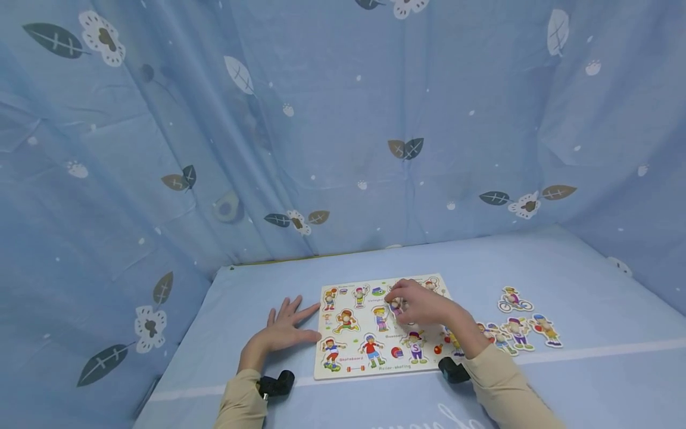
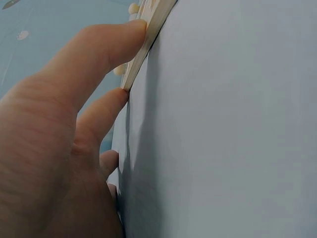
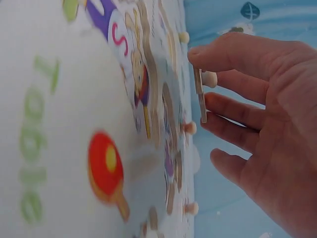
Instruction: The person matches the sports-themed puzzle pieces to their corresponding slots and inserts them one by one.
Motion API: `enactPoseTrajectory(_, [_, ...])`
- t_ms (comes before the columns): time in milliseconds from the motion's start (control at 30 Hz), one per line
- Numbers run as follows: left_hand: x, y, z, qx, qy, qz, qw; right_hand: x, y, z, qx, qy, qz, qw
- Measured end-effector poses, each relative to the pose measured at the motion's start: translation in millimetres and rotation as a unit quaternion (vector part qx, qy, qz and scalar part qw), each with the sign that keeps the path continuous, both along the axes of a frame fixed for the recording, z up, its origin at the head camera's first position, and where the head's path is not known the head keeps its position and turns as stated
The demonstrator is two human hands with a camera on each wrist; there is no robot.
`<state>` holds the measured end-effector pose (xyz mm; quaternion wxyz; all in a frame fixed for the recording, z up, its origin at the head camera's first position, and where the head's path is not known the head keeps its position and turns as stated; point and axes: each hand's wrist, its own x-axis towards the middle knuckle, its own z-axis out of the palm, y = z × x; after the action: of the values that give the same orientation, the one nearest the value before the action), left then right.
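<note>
A wooden peg puzzle board (image 1: 349, 350) with cartoon sports figures lies on the table. At its left edge, my left hand (image 1: 284, 330) has its fingers spread. In the left wrist view, the thumb and a fingertip touch the board's side (image 2: 157, 26). Over the board's upper right part, my right hand (image 1: 423, 304) pinches a thin puzzle piece (image 3: 199, 91) by its edges. That piece stands apart from the board, its round knob facing the palm. Its picture is mostly hidden by the fingers in the head view.
Several loose figure pieces lie right of the board, among them a cyclist (image 1: 514, 300) and a figure with a red ball (image 1: 546, 330). Knobs (image 3: 190, 128) stick up from pieces on the board. A blue patterned curtain (image 1: 343, 131) hangs behind the table.
</note>
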<state>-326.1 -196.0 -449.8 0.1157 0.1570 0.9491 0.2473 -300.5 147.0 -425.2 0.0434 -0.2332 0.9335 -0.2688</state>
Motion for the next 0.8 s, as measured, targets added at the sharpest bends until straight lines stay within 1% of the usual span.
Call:
enactPoseTrajectory(233, [-0.5, 0.4, -2.1, -0.005, -0.003, 0.002, 1.0000, 0.0, -15.2, -1.6, -0.006, -0.008, 0.025, 1.000])
enactPoseTrajectory(367, [-0.4, 0.4, -1.1, -0.005, -0.001, 0.002, 1.0000, 0.6, -22.9, -2.8, -0.008, -0.017, 0.022, 1.000])
enactPoseTrajectory(533, [0.4, -0.2, 0.3, -0.004, 0.002, 0.001, 1.0000, 1.4, -31.6, -4.9, 0.003, -0.029, 0.011, 1.000])
enactPoseTrajectory(800, [0.6, 0.2, 0.3, -0.002, 0.003, 0.002, 1.0000, 2.3, -35.4, -5.6, 0.017, -0.040, -0.013, 0.999])
